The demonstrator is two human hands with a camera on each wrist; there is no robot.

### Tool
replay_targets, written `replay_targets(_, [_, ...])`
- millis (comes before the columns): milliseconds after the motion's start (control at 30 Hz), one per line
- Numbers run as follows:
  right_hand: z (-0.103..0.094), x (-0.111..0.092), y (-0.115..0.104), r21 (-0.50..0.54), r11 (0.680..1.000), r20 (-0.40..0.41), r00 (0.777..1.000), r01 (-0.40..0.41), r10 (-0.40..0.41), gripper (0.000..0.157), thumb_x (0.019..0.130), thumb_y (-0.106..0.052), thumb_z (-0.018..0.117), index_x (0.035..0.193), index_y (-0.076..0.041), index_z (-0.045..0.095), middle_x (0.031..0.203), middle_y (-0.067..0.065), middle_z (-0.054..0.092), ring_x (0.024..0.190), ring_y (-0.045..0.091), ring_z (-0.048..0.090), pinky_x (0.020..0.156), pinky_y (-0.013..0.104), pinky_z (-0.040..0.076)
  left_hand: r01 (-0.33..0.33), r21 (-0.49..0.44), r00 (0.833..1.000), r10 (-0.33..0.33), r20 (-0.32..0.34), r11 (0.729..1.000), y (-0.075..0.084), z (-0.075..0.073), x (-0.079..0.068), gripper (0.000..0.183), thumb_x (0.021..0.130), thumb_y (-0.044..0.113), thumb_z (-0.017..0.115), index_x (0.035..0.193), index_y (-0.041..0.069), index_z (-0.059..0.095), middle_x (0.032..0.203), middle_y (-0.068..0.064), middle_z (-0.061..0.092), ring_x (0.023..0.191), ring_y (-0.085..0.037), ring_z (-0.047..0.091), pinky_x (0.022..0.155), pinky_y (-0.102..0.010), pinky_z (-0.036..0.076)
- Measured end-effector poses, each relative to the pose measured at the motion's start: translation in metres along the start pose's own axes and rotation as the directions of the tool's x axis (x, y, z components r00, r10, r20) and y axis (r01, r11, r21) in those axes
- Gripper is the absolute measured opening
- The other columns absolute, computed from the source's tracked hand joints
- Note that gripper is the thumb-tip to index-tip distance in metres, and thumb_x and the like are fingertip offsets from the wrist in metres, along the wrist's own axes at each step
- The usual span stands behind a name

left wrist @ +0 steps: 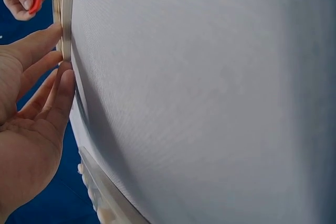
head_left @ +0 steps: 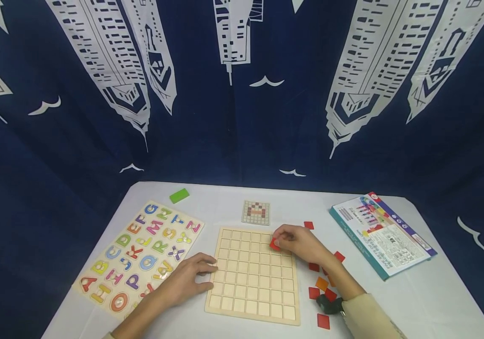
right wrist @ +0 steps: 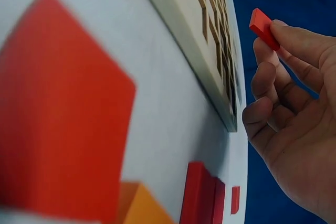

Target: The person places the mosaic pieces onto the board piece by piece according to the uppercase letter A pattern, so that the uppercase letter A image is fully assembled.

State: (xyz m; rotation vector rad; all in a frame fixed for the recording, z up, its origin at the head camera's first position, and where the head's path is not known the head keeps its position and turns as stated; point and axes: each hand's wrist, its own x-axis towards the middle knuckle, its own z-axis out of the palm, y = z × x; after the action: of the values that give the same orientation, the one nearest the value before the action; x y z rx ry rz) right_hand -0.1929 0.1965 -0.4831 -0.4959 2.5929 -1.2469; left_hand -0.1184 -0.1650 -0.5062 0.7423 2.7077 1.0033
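Observation:
A wooden grid board (head_left: 252, 268) with square recesses lies on the table. Between thumb and fingers my right hand (head_left: 297, 241) pinches a red square tile (right wrist: 264, 27), above the board's far right part. My left hand (head_left: 188, 278) touches the board's left edge with its fingertips, the fingers mostly straight. In the left wrist view, those fingers (left wrist: 63, 90) rest against the board's side. Behind the board lies a small pattern card (head_left: 256, 213) with coloured squares.
Loose red tiles (head_left: 323, 321) and orange tiles (head_left: 321, 283) lie right of the board, partly under my right forearm. An alphabet puzzle board (head_left: 140, 259) lies left, with a green block (head_left: 179, 196) behind it. A flat box (head_left: 383, 235) lies at right.

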Motion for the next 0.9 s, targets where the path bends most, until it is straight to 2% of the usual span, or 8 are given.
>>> replay_targets(233, [0.004, 0.008, -0.004, 0.015, 1.0, 0.007, 1.0, 0.013, -0.013, 0.005, 0.093, -0.025, 0.073, 0.099, -0.024, 0.072, 0.083, -0.007, 0.068, 0.08, 0.015, 0.062, 0.072, 0.026, 0.053, -0.01, 0.003, 1.0, 0.01, -0.007, 1.0, 0.0, 0.001, -0.001, 0.039, 0.086, 0.021, 0.08, 0.122, 0.011, 0.073, 0.134, 0.005, 0.059, 0.106, -0.01, 0.064, 0.09, -0.025, 0.057])
replay_targets(433, [0.007, 0.016, -0.006, -0.015, 1.0, -0.001, 1.0, 0.026, -0.026, 0.005, 0.093, -0.025, 0.073, 0.097, -0.026, 0.073, 0.082, -0.009, 0.068, 0.08, 0.013, 0.062, 0.074, 0.027, 0.052, -0.018, -0.004, 1.0, 0.018, -0.008, 1.0, -0.001, 0.002, -0.001, 0.039, 0.086, 0.021, 0.08, 0.122, 0.011, 0.072, 0.134, 0.004, 0.059, 0.104, -0.01, 0.064, 0.089, -0.024, 0.057])
replay_targets(600, [0.01, 0.023, -0.007, -0.007, 1.0, 0.007, 1.0, 0.017, -0.017, 0.005, 0.093, -0.025, 0.073, 0.098, -0.026, 0.073, 0.083, -0.008, 0.068, 0.082, 0.014, 0.061, 0.076, 0.027, 0.051, -0.014, 0.005, 1.0, 0.014, -0.005, 1.0, -0.001, 0.002, -0.001, 0.039, 0.086, 0.022, 0.08, 0.122, 0.012, 0.072, 0.134, 0.005, 0.059, 0.107, -0.01, 0.065, 0.092, -0.027, 0.057])
replay_targets(900, [0.019, 0.039, -0.01, -0.014, 0.999, -0.01, 0.999, 0.033, -0.033, 0.006, 0.093, -0.023, 0.073, 0.1, -0.023, 0.074, 0.084, -0.009, 0.069, 0.081, 0.012, 0.061, 0.076, 0.027, 0.051, -0.006, 0.014, 1.0, 0.006, -0.005, 1.0, 0.0, 0.0, 0.001, 0.039, 0.085, 0.022, 0.081, 0.122, 0.011, 0.073, 0.134, 0.005, 0.059, 0.108, -0.012, 0.065, 0.093, -0.029, 0.057])
